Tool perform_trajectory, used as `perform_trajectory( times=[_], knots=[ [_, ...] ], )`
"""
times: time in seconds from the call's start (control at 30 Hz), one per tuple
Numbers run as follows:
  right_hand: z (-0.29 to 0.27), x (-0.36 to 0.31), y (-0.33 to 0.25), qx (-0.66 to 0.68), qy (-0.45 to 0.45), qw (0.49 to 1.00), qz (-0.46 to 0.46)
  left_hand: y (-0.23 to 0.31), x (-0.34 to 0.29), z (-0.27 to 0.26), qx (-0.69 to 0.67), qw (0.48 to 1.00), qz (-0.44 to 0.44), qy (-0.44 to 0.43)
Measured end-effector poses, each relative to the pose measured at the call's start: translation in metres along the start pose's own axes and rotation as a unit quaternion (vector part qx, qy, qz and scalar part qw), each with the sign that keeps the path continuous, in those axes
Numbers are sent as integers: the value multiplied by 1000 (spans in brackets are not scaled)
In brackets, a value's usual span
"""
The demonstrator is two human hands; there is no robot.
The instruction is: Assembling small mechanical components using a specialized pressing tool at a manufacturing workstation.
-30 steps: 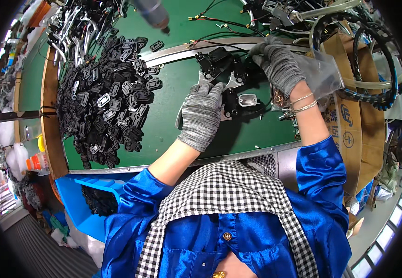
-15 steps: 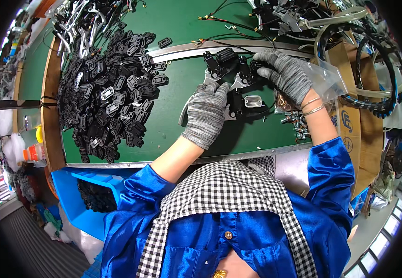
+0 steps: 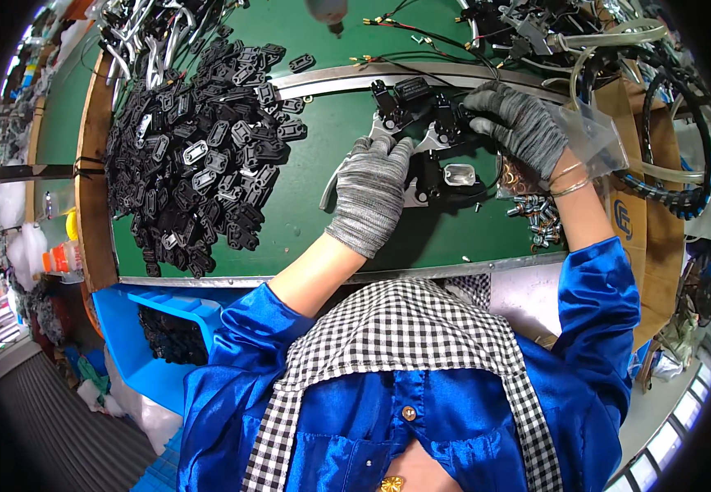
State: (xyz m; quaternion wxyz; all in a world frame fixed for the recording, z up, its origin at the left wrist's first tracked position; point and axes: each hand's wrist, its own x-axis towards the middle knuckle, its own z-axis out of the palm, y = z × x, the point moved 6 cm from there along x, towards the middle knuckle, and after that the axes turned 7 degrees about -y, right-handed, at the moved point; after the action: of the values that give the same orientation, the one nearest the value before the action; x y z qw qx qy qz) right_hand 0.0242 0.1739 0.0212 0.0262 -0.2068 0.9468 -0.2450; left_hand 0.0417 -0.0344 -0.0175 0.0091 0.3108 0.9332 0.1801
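Both my hands wear grey knit gloves. My left hand (image 3: 370,193) is closed over a brake lever assembly, its silver lever blade (image 3: 330,187) sticking out to the left of the glove. My right hand (image 3: 519,127) curls its fingers and thumb round the right end of another brake lever assembly (image 3: 447,123) with a black body; the exact grip is partly hidden. Beyond my left fingers lies a black reservoir body (image 3: 411,88). Nearer me, a third assembly shows an open, pale-lined reservoir (image 3: 460,175).
A big heap of black reservoir caps (image 3: 216,156) covers the left of the green bench. Bolts (image 3: 540,220) and a bag of copper washers (image 3: 513,176) lie at right, beside a cardboard box (image 3: 647,221). A metal strip (image 3: 331,80) crosses the bench. A tool tip (image 3: 328,11) hangs at the top.
The whole view has shifted slightly, and a hanging tool tip has come in at the top edge. Both hands keep nearly the same place on the assemblies.
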Motion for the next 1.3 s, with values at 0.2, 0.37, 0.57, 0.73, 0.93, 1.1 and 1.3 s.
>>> perform_trajectory(
  times=[0.2,0.37,0.57,0.73,0.93,1.1,1.3],
  knots=[
    [16,21,-3,583,99,742,315,-4,-9,-11,8,999,-5,43],
    [28,81,-138,-11,-74,994,-74,-10,-49,-56,-77,986,26,143],
    [117,157,-155,-108,-95,984,-107,-82,-81,-117,3,983,-40,178],
    [121,161,-156,-215,-101,966,-98,-209,-82,-150,156,946,-225,172],
    [85,154,-156,-20,49,993,-109,-250,-25,-151,224,940,-254,-35],
    [42,115,-165,70,98,988,-100,-251,-47,-178,133,957,-226,127],
    [64,79,-142,542,-71,826,140,-117,-47,-144,-525,825,-32,205]
  ],
)
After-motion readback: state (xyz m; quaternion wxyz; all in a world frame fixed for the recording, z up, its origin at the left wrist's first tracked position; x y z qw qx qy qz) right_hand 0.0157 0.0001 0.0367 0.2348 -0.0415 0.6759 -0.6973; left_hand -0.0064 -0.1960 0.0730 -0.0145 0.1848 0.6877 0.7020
